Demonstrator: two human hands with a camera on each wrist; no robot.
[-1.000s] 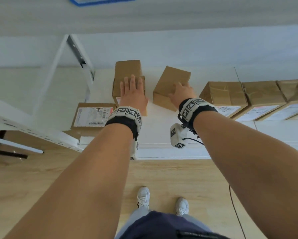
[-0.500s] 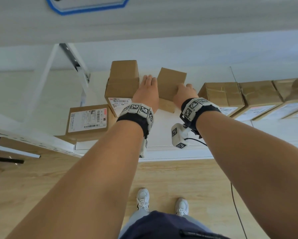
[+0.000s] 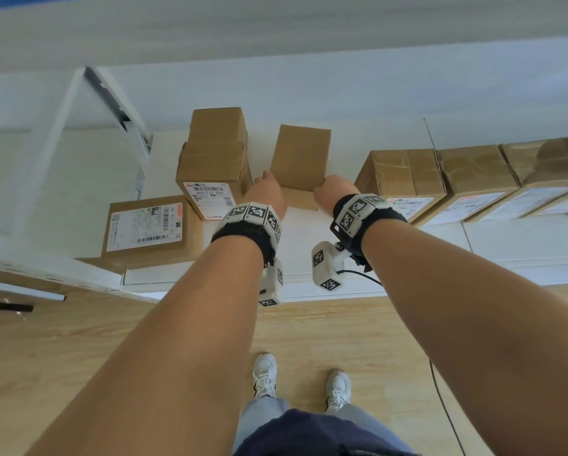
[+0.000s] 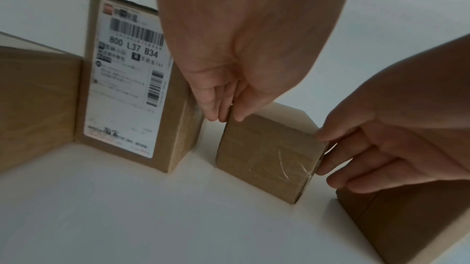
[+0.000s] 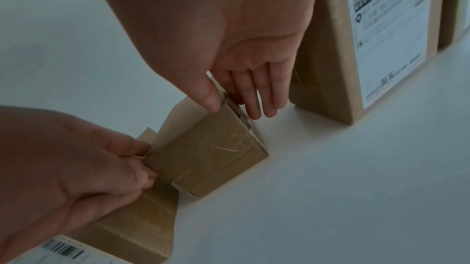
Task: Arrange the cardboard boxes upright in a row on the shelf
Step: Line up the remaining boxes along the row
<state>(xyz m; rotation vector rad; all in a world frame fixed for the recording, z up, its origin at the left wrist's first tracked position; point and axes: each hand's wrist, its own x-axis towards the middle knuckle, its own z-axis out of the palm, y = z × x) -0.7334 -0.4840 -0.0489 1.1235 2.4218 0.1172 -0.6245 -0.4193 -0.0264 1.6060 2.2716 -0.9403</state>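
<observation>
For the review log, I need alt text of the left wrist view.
Both hands pinch a small plain box standing on a white shelf: left hand at its left edge, right hand at its right. A labelled box stands left.

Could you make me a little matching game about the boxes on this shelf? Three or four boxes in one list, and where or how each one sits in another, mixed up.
Things:
1. plain small box
2. box marked 800 L37 B34
3. leftmost labelled box
4. row of boxes

States:
A. lying flat, label facing up
B. lined up side by side at the right
C. held between both hands
D. standing upright just left of the left hand

Pairs: 1-C, 2-D, 3-A, 4-B
</observation>
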